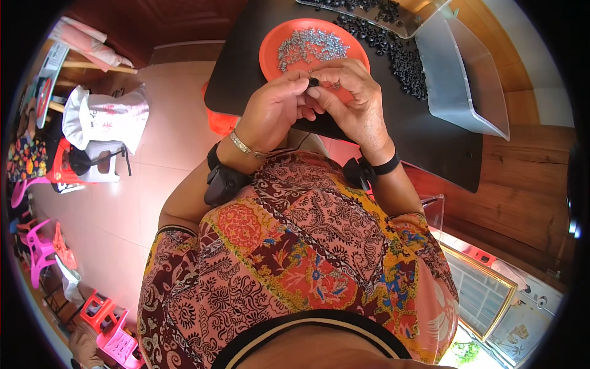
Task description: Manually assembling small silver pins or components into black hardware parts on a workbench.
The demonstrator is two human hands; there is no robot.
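Between my two hands, just over the near rim of a red plate [268,50], is a small black round part [314,82]. My left hand [275,106] pinches it from the left with thumb and forefinger. From the other side my right hand [356,101] closes its thumb and fingertips on the same part. Whether a screw sits in it cannot be made out. Many small silvery screws [313,46] lie in the plate beyond my fingers. Similar black parts [402,71] are heaped on the table to the right of the plate.
A black table [424,132] carries the plate. Near its right edge a clear plastic bin [452,83] lies on its side, and a clear tray [412,27] with more black parts is at the back. A white sack [114,120] and pink stools [40,252] stand at the left.
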